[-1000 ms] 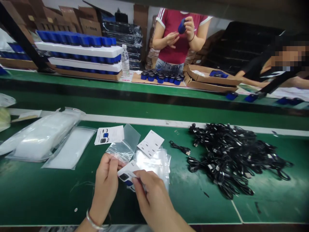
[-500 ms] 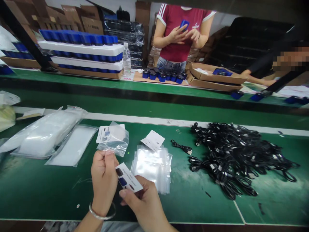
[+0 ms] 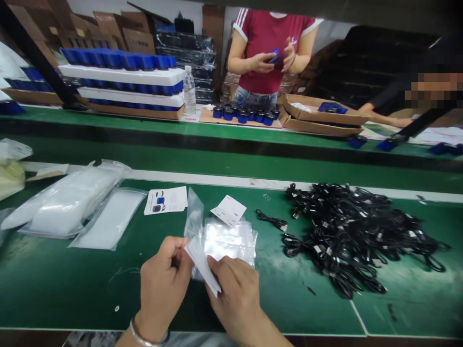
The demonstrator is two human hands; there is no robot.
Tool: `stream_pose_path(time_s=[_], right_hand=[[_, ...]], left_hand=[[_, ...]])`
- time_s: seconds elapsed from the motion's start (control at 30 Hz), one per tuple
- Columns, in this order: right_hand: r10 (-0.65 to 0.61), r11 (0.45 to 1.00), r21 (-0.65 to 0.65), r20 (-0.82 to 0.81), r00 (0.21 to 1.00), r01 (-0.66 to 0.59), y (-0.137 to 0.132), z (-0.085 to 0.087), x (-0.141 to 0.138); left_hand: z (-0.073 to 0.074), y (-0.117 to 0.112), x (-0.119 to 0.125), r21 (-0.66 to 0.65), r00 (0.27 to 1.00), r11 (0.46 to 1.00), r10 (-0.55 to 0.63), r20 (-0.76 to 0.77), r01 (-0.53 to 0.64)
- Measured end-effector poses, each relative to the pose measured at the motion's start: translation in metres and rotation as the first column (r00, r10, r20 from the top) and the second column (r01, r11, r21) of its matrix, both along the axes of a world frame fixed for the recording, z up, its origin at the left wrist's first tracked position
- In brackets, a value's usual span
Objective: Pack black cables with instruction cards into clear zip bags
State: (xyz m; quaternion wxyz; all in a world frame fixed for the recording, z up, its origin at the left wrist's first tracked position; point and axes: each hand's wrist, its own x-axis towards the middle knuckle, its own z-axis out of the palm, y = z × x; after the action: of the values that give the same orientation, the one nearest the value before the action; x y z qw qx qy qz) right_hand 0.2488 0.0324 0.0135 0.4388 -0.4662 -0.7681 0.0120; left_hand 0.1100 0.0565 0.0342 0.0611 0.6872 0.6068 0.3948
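My left hand [image 3: 164, 284] pinches the mouth of a small clear plastic bag [image 3: 194, 219] that stands up from the fingers. My right hand [image 3: 237, 294] grips a white printed card [image 3: 202, 262], its upper edge at the bag's opening between the two hands. Just beyond them lies a stack of clear bags [image 3: 229, 241] with another white card [image 3: 228, 210] on its far edge. A printed leaflet [image 3: 166, 200] lies flat to the left.
A heap of black cables [image 3: 358, 236] fills the right of the green table [image 3: 72, 284], one loose cable [image 3: 270, 220] beside it. Packs of plastic bags [image 3: 68, 200] lie left. Across the belt a person in a red shirt [image 3: 269, 48] handles a blue item above blue caps [image 3: 244, 114].
The bag has swung from hanging left over the leaflet to standing upright. My right hand brought the card up and turned it edge-on into the bag's mouth. The hands moved closer together.
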Motion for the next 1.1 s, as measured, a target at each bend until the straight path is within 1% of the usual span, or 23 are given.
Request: stream_pose_path(time_s=[0.07,0.1,0.2,0.27,0.3,0.37,0.47,0.53,0.57,0.63,0.67,0.73,0.77,0.8,0.83,0.87,0.93,0.97,1.03,1.1], right_hand=[[-0.059,0.995,-0.078,0.026,0.998,0.061,0.000,0.001,0.000],[-0.088,0.986,-0.137,0.024,0.996,0.090,0.000,0.002,0.000],[-0.142,0.932,-0.330,0.038,0.989,0.147,-0.001,0.008,0.001],[-0.124,0.899,-0.414,0.069,0.990,0.141,-0.001,0.013,0.002],[-0.104,0.887,-0.445,0.066,0.992,0.123,-0.001,0.016,0.003],[-0.064,0.859,-0.510,-0.001,0.998,0.055,-0.002,0.023,0.006],[0.029,0.786,-0.605,-0.177,0.984,-0.131,-0.005,0.036,0.011],[0.103,0.741,-0.628,-0.242,0.965,-0.236,-0.007,0.043,0.015],[0.127,0.732,-0.631,-0.246,0.961,-0.258,-0.007,0.044,0.017],[0.130,0.743,-0.622,-0.227,0.965,-0.246,-0.006,0.043,0.021],[0.094,0.762,-0.611,-0.225,0.970,-0.215,-0.005,0.041,0.022],[-0.047,0.804,-0.581,-0.275,0.960,-0.127,0.000,0.034,0.022],[-0.120,0.811,-0.577,-0.329,0.937,-0.098,0.002,0.030,0.021],[-0.169,0.804,-0.586,-0.393,0.904,-0.104,0.005,0.026,0.020],[-0.184,0.783,-0.605,-0.451,0.873,-0.148,0.008,0.023,0.017],[-0.174,0.749,-0.627,-0.498,0.850,-0.214,0.011,0.019,0.015],[-0.139,0.679,-0.663,-0.536,0.833,-0.314,0.014,0.015,0.008],[-0.134,0.658,-0.681,-0.527,0.839,-0.322,0.015,0.014,0.006],[-0.147,0.643,-0.707,-0.490,0.859,-0.293,0.017,0.014,0.006],[-0.084,0.604,-0.722,-0.479,0.874,-0.338,0.020,0.018,0.015]], left_hand=[[-0.001,-0.002,0.002,0.089,0.992,0.996,-0.020,-0.128,0.032],[-0.002,-0.003,0.002,0.104,0.986,0.993,-0.035,-0.162,0.052],[-0.005,-0.004,0.004,0.103,0.973,0.986,-0.106,-0.204,0.129],[-0.006,-0.005,0.004,0.109,0.965,0.979,-0.143,-0.221,0.170],[-0.007,-0.005,0.004,0.113,0.960,0.975,-0.162,-0.228,0.191],[-0.007,-0.006,0.004,0.117,0.945,0.961,-0.216,-0.245,0.250],[-0.006,-0.008,0.004,0.079,0.924,0.946,-0.286,-0.254,0.314],[-0.004,-0.010,0.003,0.033,0.926,0.949,-0.297,-0.233,0.313],[-0.004,-0.011,0.003,0.011,0.929,0.951,-0.298,-0.220,0.308],[-0.002,-0.013,0.002,-0.009,0.929,0.949,-0.310,-0.202,0.314],[-0.001,-0.014,0.002,-0.014,0.926,0.945,-0.323,-0.195,0.326],[0.000,-0.017,0.003,-0.016,0.919,0.934,-0.353,-0.177,0.356],[0.001,-0.019,0.003,-0.022,0.912,0.926,-0.374,-0.166,0.376],[0.002,-0.021,0.004,-0.033,0.904,0.916,-0.400,-0.153,0.400],[0.003,-0.022,0.005,-0.047,0.894,0.904,-0.426,-0.138,0.424],[0.003,-0.024,0.005,-0.065,0.883,0.891,-0.453,-0.123,0.448],[0.004,-0.026,0.006,-0.110,0.863,0.866,-0.497,-0.089,0.487],[0.004,-0.027,0.006,-0.131,0.859,0.858,-0.507,-0.069,0.496],[0.003,-0.025,0.005,-0.184,0.864,0.850,-0.503,-0.012,0.493],[0.000,-0.022,0.005,-0.264,0.876,0.838,-0.477,0.073,0.478]])
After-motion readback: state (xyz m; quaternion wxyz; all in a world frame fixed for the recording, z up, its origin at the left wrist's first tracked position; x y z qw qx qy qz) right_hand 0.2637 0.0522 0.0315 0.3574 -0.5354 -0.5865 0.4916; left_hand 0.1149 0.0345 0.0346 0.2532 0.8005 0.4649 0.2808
